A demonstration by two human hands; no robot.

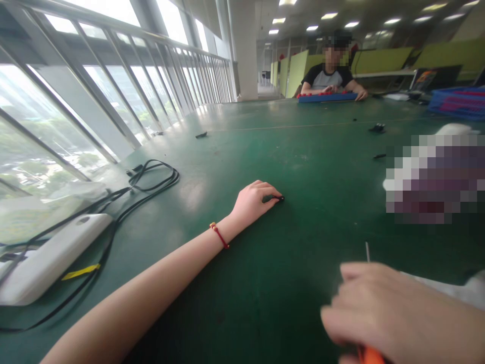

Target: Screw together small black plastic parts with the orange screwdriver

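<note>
Right hand (394, 313): bending its fingers in a loose fist, gripping an orange handle (370, 355) and covering most of it.
Metal shaft (367, 251): sticking out just beyond the right fingers, pointing away from the body.
White block (56, 258): lying well to the left of the left fingers and closer to the body, with a yellow tag (81, 272) resting just beside it on a black cable (166, 169).
Red bracelet (220, 235): circling the left wrist, sitting behind the left fingers.
Left hand (253, 202): pinching a small black part (280, 198) between thumb and forefinger, low over the table, bending the other fingers close together.
Small black part: sitting at the left fingertips, ahead and to the left of the right fingers; being mostly covered, not showing its shape clearly.
Green table (318, 151): spreading under the two hands and reaching far beyond the fingers.
Black pieces: lying apart beyond the left fingers, one ahead to the left (202, 135), another ahead to the right (377, 128).
Blue basket (454, 103): standing far ahead of the right fingers, toward the right edge.
Blue tray (328, 98): holding red pieces, far beyond the left fingers.
Co-worker (329, 76): sitting behind the tray, keeping one hand at its right end.
Metal railing (151, 76): running along the windows, far left of the left fingers.
</note>
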